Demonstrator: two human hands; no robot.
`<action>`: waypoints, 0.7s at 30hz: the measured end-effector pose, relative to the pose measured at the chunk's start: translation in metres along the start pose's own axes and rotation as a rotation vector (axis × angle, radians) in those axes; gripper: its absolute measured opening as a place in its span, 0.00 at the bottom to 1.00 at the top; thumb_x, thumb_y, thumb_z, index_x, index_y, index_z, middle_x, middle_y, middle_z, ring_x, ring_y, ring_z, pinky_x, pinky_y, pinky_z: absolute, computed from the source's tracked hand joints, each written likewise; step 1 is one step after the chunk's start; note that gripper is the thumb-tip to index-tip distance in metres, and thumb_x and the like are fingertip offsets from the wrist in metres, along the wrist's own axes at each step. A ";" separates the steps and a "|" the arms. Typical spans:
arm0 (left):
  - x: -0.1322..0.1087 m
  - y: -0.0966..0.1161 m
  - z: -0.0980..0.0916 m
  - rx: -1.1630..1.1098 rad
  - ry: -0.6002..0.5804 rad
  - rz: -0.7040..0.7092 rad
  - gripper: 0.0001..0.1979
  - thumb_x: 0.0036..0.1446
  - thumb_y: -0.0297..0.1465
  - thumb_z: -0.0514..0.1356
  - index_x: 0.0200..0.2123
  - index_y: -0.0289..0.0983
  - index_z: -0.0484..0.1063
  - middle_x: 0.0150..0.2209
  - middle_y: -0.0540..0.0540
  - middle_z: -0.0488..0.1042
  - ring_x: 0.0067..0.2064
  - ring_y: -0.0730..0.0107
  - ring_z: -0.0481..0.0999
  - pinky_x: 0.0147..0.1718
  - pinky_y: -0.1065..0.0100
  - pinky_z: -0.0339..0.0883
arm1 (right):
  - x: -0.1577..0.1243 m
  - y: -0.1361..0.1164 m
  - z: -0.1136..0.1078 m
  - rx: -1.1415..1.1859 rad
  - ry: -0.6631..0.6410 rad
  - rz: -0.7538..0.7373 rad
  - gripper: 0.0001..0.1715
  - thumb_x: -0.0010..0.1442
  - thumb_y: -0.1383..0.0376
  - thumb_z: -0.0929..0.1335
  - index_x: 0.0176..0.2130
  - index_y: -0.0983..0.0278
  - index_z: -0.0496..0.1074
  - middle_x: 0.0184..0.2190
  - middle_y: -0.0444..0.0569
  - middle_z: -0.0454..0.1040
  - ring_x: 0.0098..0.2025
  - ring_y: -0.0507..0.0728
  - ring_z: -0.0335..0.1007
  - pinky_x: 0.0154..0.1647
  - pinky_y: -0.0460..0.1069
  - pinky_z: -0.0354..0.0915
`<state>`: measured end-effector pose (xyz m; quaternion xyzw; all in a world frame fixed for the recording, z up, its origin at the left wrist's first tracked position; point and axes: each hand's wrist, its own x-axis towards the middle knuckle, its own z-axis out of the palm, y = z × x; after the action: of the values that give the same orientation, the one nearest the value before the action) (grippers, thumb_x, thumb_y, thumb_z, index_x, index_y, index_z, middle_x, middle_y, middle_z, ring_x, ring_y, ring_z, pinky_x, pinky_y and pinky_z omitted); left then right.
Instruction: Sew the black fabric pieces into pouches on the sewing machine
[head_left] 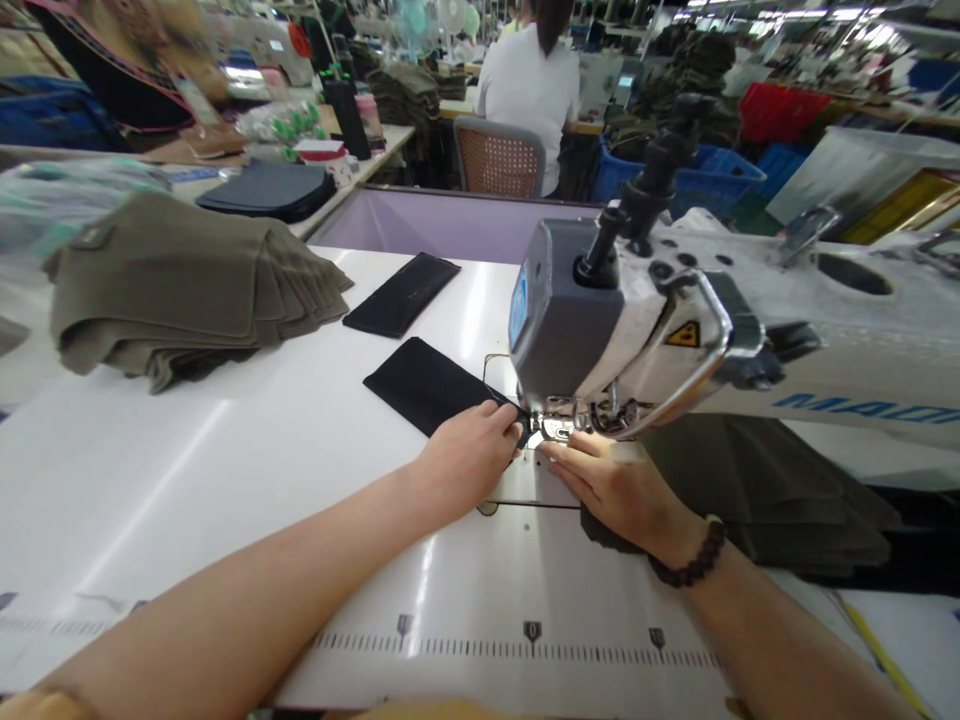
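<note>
Resting right hand (pixel 613 487) flat beside presser foot (pixel 556 430), gripping nothing visible; grasping black fabric panel (pixel 421 386) by its right end there, in left hand (pixel 474 450). Likely guiding a seam; should next call for keeping edges aligned. Beyond: second black panel (pixel 402 295).

White table (pixel 165 500), sewing machine (pixel 566 320) over on right. Left-hand grip (pixel 474 455) on black fabric piece (pixel 420 385), fingers curled over end by presser foot (pixel 553 430). Right-hand grip (pixel 615 490) just other side of foot, fingers stretched out, dark bracelet (pixel 694 565) on wrist. Second black piece (pixel 403 295) lying further back, apart from first. Chunky olive stack (pixel 172 280) off left, another olive pile (pixel 750 480) below machine arm. Ruler marks (pixel 450 650) along near edge. Background: person in white top (pixel 529 80), back turned, brown chair (pixel 500 158) right behind.
</note>
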<state>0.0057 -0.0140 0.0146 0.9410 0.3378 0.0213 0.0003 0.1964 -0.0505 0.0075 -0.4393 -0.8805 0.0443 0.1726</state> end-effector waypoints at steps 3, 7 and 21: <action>0.001 -0.003 0.003 -0.003 0.029 0.015 0.10 0.60 0.29 0.51 0.36 0.31 0.70 0.38 0.41 0.68 0.43 0.60 0.66 0.40 0.63 0.66 | 0.000 0.000 0.001 -0.001 0.001 0.002 0.13 0.62 0.67 0.59 0.39 0.64 0.72 0.27 0.48 0.69 0.28 0.52 0.64 0.30 0.45 0.56; 0.003 -0.006 0.004 -0.017 0.038 0.021 0.10 0.59 0.30 0.52 0.37 0.31 0.71 0.39 0.41 0.69 0.43 0.60 0.67 0.39 0.64 0.66 | 0.000 0.000 0.001 -0.010 -0.007 0.007 0.12 0.62 0.66 0.60 0.39 0.64 0.72 0.26 0.48 0.69 0.28 0.52 0.64 0.29 0.45 0.55; -0.032 0.027 -0.002 -0.031 0.014 0.270 0.09 0.58 0.26 0.53 0.40 0.29 0.70 0.41 0.41 0.70 0.45 0.62 0.67 0.47 0.64 0.64 | -0.013 -0.005 -0.003 0.025 0.007 -0.269 0.19 0.65 0.63 0.56 0.35 0.68 0.71 0.23 0.47 0.68 0.26 0.53 0.62 0.30 0.49 0.54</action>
<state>-0.0023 -0.0551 0.0155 0.9776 0.2076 0.0331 0.0096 0.2007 -0.0639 0.0080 -0.3153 -0.9302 0.0299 0.1856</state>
